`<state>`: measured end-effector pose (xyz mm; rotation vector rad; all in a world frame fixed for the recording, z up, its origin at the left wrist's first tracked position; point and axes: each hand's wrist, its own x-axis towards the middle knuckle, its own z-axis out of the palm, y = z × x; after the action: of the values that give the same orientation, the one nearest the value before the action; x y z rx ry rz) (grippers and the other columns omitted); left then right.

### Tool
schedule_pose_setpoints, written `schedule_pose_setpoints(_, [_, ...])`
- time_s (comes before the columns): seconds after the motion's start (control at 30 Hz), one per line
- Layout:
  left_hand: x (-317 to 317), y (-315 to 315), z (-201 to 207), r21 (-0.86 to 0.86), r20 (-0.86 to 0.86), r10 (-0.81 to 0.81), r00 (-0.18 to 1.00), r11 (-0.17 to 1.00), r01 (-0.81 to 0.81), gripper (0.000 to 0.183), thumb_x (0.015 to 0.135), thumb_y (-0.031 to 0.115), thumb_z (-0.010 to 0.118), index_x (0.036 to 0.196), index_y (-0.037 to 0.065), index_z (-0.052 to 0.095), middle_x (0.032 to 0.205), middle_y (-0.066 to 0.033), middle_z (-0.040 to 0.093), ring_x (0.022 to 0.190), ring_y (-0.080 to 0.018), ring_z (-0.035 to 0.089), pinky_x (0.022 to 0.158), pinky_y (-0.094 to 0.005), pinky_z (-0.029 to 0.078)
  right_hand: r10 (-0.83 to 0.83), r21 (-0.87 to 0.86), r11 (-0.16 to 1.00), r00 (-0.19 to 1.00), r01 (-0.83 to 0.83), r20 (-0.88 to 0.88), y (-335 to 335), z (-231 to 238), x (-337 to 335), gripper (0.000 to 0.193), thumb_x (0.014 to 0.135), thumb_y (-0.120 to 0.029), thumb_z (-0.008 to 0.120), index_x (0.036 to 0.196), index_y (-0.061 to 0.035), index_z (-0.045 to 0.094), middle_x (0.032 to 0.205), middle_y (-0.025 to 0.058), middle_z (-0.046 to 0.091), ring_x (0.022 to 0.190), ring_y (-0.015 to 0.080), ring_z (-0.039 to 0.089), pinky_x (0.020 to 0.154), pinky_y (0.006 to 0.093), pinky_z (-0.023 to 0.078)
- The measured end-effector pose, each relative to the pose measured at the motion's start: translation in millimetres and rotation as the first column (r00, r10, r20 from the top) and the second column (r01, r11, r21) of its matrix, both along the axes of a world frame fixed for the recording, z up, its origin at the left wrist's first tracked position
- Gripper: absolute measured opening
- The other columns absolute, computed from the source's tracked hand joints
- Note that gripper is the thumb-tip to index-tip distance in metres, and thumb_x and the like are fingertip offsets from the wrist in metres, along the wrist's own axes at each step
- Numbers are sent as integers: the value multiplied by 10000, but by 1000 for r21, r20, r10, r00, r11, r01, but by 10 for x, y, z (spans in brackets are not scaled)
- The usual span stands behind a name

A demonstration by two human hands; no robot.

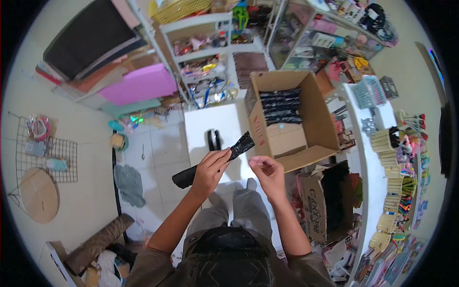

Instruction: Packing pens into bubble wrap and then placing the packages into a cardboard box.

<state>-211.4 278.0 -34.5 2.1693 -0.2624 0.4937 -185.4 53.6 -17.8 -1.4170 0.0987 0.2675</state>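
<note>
My left hand [210, 170] is wrapped around a long, narrow package in black plastic [243, 146], which slants from lower left to upper right over the low white table [201, 119]. To its right, my right hand [267, 174] hovers apart from the package, its thumb and fingertips pinched together. Whether something small is between them cannot be made out. On the table just beyond my left hand stands a black rounded object [213, 139]. Several black plastic-wrapped packages [280, 106] lie in a row inside the open cardboard box [325, 112] at the right of the table.
A second cardboard box [315, 210] with dark contents stands at my right. Beyond it runs a white shelf [373, 186] with baskets and small goods. White shelving [198, 57] full of packets is at the back. A grey cloth [128, 185] lies on the floor at left.
</note>
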Motion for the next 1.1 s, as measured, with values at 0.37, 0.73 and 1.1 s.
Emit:
schedule_pose_setpoints(0.37, [1181,-982,724,198,230,-347,909,931,306,438,893,-3,808,1328,-38,773,1395,-154,752,1195,-348,733,1021,-444,611,109,-224,973,974,-63,200,-1029,1123,965,178,1005,-36,823,1174,20,833,1012,38,816,927,69,729,837,241,568])
schedule_pose_setpoints(0.73, [1695,-1571,595,295,147,-301,942,923,249,483,857,8,877,1329,-9,776,1384,-108,768,1198,-323,748,1039,-425,620,157,-532,846,933,43,325,-1461,1048,1623,166,927,-88,825,1071,-16,867,928,142,839,824,214,807,784,335,616])
schedule_pose_setpoints(1.1, [1824,-1640,345,338,101,-293,951,909,244,516,933,57,695,1446,1,689,1456,-133,718,1291,-325,693,1097,-437,589,261,-803,595,936,36,235,-1458,1024,1891,227,906,-207,861,1116,-123,889,915,94,840,820,320,802,770,434,619])
